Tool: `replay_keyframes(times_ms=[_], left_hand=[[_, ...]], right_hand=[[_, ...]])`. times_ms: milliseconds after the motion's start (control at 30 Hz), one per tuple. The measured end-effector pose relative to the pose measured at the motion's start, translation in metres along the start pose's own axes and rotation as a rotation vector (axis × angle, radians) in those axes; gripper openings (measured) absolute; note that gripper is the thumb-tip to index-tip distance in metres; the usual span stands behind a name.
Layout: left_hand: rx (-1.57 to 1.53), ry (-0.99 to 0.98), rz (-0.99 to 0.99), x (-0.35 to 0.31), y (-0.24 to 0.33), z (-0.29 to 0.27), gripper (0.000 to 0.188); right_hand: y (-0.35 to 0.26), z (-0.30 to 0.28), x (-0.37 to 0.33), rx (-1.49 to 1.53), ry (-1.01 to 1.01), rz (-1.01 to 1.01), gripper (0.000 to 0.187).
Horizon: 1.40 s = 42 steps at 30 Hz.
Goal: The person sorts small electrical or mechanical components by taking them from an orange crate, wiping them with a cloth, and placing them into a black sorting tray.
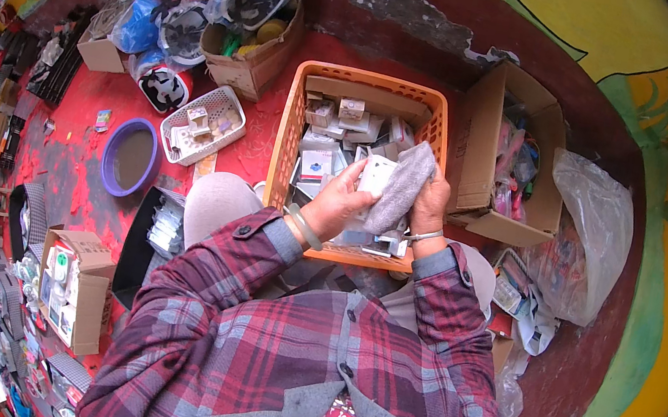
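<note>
My left hand (333,206) is closed on the edge of a white rectangular plate (375,176), which looks like an electrical wall plate with small dark marks. In my right hand (431,201) is a grey cloth (402,186), bunched up and lying against the plate's right side. My right fingertips are partly hidden behind the cloth. Both hands are over an orange plastic basket (289,121), which stands between my knees. Inside it are several white boxes (316,163) and loose white fittings.
Left of the basket are a white basket (232,141) of small white fittings and a purple basin (106,159) with murky water. Cardboard boxes stand behind left (241,76) and at right (480,144). Bagged helmets (181,32) lie far left, and clear plastic (593,245) lies far right.
</note>
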<state>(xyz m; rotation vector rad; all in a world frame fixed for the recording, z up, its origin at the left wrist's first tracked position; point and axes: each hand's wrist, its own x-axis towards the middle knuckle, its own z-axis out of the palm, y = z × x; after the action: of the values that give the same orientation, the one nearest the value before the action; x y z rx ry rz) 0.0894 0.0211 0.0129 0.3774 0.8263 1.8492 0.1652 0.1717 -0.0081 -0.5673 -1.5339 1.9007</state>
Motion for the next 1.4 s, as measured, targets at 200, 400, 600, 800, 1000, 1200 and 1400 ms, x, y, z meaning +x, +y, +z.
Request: replay_keyframes(times_ms=[200, 400, 600, 800, 1000, 1200, 1400], left_hand=[[-0.123, -0.047, 0.089, 0.002, 0.031, 0.001, 0.059], [0.821, 0.029, 0.451, -0.002, 0.042, -0.008, 0.048], [1.134, -0.025, 0.555, -0.007, 0.020, 0.002, 0.041], [0.664, -0.066, 0.201, -0.004, 0.005, -0.009, 0.038], [0.521, -0.235, 0.028, -0.003, 0.025, -0.008, 0.043], [0.221, -0.224, -0.105, -0.003, 0.017, -0.013, 0.044], [0.177, -0.173, -0.141, -0.001, 0.022, -0.018, 0.045]], right_hand=[[-0.025, -0.026, 0.015, 0.714, -0.038, 0.259, 0.043], [-0.098, 0.003, 0.009, -1.134, -0.222, -0.605, 0.037], [-0.062, 0.031, -0.020, -0.910, -0.408, -0.746, 0.044], [-0.043, 0.020, -0.013, -0.988, -0.206, -0.884, 0.037], [-0.064, 0.015, -0.017, -1.167, -0.171, -1.028, 0.026], [-0.062, 0.013, -0.015, -1.245, -0.177, -1.076, 0.021], [-0.057, -0.001, -0.002, -1.154, -0.024, -1.082, 0.020]])
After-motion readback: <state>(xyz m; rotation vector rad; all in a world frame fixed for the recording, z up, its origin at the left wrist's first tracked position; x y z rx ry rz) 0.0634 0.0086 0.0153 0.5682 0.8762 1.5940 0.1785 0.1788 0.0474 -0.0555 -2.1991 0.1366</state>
